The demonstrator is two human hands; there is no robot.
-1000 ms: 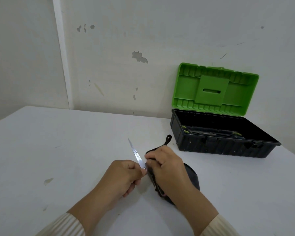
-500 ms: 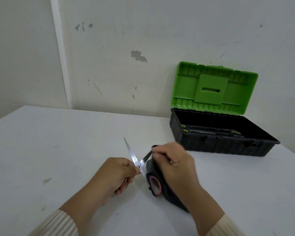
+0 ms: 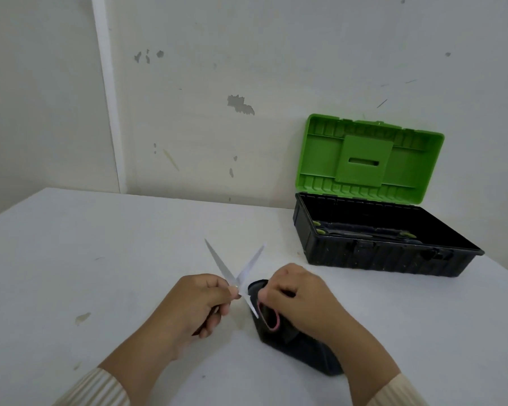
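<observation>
Two thin metal blades (image 3: 222,266) joined at a pivot are fanned into a V above the white table (image 3: 100,259). My left hand (image 3: 200,303) pinches them at the pivot. One blade's lower end points down at the mouth of a black pouch (image 3: 299,347) with a pink-lined opening, which lies on the table. My right hand (image 3: 299,297) rests on the pouch with its fingers curled around the pouch mouth and hides most of the top.
A toolbox with a black base (image 3: 379,259) and a raised green lid (image 3: 364,159) stands open at the back right against the wall, with tools lying inside. Small stains mark the table at the left.
The second blade has swung out to the right, so the blades now form a V. My right hand has shifted on the pouch, whose pink-lined mouth now shows.
</observation>
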